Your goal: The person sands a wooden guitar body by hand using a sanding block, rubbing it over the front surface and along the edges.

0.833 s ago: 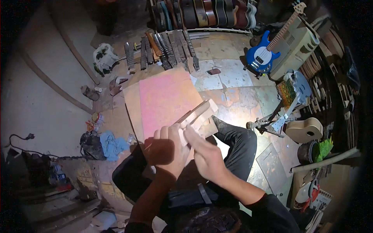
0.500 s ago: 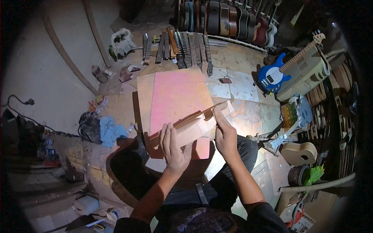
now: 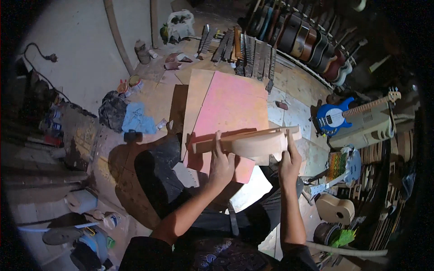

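Observation:
A pale shaped wooden piece (image 3: pixel 257 143) is held level across the front of a pink board (image 3: pixel 228 101), which overlaps a tan board (image 3: pixel 197 89). My left hand (image 3: pixel 220 162) grips the piece from the near side toward its left, with the index finger reaching up over it. My right hand (image 3: pixel 289 160) is closed on its right end, a finger extended along that end. The underside of the piece and some fingertips are hidden. My legs are bent on either side below the boards.
Beyond the boards lie several fretted necks (image 3: pixel 248 56), with a rack of guitars (image 3: pixel 307 40) behind. At right are a blue bass (image 3: pixel 330 115) and an unfinished guitar body (image 3: pixel 335 209). At left are a dark bag (image 3: pixel 113 113), a blue cloth (image 3: pixel 138 119) and a wall (image 3: pixel 77 58).
The wooden piece has turned from slanting up rightward to nearly horizontal. My hands have moved apart, the right one outward toward the piece's end. The view has swung, shifting the surroundings.

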A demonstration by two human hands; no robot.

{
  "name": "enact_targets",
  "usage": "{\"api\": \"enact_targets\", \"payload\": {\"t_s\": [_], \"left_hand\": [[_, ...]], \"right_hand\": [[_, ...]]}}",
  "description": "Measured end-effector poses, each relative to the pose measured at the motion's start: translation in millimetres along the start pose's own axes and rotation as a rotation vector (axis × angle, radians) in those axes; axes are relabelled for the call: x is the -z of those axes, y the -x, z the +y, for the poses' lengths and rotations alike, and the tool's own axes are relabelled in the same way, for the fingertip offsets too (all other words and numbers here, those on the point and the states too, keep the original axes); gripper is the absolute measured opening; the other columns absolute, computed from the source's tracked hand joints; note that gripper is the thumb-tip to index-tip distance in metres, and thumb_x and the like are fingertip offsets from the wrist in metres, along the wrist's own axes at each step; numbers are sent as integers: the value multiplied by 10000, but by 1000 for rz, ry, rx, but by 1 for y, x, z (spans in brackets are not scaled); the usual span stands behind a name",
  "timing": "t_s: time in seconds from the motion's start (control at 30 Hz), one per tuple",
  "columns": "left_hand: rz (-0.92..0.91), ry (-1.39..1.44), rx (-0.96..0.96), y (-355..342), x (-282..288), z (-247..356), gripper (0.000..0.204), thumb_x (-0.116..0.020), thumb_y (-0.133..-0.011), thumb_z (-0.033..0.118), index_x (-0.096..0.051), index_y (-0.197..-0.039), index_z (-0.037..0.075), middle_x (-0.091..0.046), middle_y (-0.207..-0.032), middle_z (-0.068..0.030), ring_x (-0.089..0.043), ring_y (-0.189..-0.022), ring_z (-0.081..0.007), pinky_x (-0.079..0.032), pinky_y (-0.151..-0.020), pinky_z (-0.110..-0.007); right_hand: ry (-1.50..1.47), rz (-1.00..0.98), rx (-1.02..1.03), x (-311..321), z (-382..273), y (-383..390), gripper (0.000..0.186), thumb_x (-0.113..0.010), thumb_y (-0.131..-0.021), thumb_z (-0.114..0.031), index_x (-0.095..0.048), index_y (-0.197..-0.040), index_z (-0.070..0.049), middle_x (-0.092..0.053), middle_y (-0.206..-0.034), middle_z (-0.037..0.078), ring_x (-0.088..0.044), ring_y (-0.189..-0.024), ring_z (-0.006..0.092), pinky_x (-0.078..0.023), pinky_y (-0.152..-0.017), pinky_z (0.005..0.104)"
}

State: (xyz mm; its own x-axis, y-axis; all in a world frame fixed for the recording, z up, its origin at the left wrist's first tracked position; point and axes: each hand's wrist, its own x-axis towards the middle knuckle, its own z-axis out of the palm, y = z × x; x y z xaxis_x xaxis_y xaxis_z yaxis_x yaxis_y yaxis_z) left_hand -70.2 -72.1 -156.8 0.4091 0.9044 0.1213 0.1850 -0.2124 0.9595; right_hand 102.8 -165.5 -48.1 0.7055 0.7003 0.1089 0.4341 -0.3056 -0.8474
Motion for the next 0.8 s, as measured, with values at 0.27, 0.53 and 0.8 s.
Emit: {"api": "enact_targets", "payload": {"t_s": [0.27,0.53,0.8], "left_hand": [[37,-432,141,5,19,-95,741,-441,-1113,321,-141,-1644,-100,-161,-1682,-394,-130,-1601,-499,-169,-1305,-532],[212,1015,992,-24,13,-107,1097,-527,-914,857,-288,-1646,77,-464,-1521,-300,-541,-1383,-387,-511,-1098,-574],[242,1095,1058,-59,8,-74,726,-679,-868,555,-558,-1425,106,-642,-1262,-134,-601,-1228,-337,-453,-1141,-599]], "right_hand": [[162,118,143,5,38,-12,772,-383,-849,175,-550,-1558,-80,-742,-1298,159,-599,-759,122,-511,-718,265],[-148,194,-68,27,99,-11,517,-449,-1030,38,-562,-1532,-13,-688,-1005,28,-552,-679,75,-475,-616,228],[-485,273,-138,32,114,17,470,-485,-1063,-124,-570,-1495,39,-712,-1217,133,-681,-997,152,-545,-882,288]]}}
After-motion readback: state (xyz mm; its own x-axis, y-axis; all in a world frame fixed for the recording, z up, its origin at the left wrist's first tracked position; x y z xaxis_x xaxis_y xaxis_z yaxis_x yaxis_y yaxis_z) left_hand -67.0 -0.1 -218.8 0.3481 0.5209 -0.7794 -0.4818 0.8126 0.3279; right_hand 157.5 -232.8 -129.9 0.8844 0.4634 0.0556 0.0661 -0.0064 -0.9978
